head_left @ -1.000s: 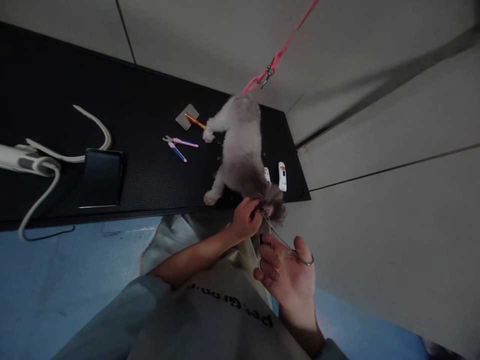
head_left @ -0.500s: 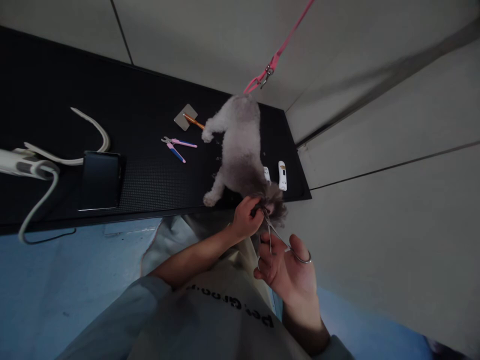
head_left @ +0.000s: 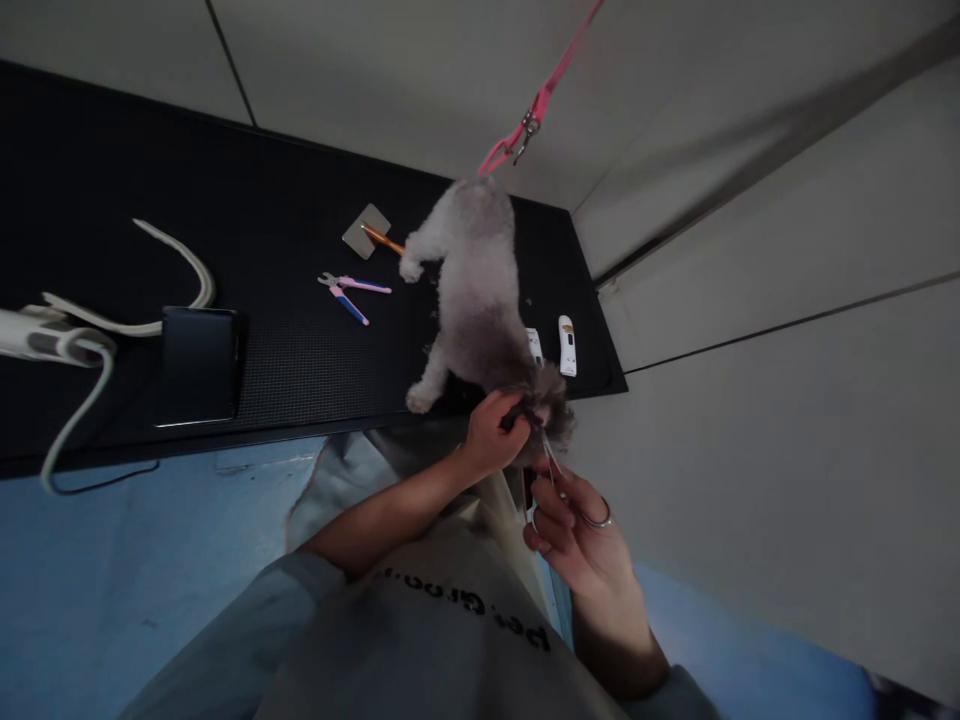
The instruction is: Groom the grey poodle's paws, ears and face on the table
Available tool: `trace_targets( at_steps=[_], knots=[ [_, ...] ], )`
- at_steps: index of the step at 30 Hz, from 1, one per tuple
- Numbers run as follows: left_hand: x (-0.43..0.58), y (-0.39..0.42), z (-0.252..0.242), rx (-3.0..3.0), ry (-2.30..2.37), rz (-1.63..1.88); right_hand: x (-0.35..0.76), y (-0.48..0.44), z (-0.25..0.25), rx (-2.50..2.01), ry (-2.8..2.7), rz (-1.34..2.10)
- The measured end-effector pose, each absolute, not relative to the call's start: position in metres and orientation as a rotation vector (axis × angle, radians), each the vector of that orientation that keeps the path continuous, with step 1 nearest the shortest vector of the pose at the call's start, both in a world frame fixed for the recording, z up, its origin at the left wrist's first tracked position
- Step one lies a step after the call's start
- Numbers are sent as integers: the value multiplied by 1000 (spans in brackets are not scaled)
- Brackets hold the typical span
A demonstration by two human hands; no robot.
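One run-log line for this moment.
left hand: closed at dog's head | right hand: holding scissors there | dog: on black table

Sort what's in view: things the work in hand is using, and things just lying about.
In use: dog, with the left hand at its head; scissors, in the right hand; probably the pink strap by the dog's rump.

Seemingly lying about: brush; clippers with pink-and-blue handles; white gadget; flat black slab; white device with a cord.
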State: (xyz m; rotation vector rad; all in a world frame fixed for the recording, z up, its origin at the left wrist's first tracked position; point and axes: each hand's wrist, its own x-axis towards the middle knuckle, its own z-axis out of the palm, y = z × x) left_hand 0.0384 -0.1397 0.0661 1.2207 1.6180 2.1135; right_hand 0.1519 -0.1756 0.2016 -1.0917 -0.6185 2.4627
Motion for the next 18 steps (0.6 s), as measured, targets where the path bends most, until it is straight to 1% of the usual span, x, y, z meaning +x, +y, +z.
trace_targets(
  at_steps=[10,18],
  knots=[
    [40,-140,70,1223,1600,2091,167,-197,212,-1083,-603,2419],
    [38,-142,74,1237,1594,2108,162,-179,206,-913,-533,2664]
  ],
)
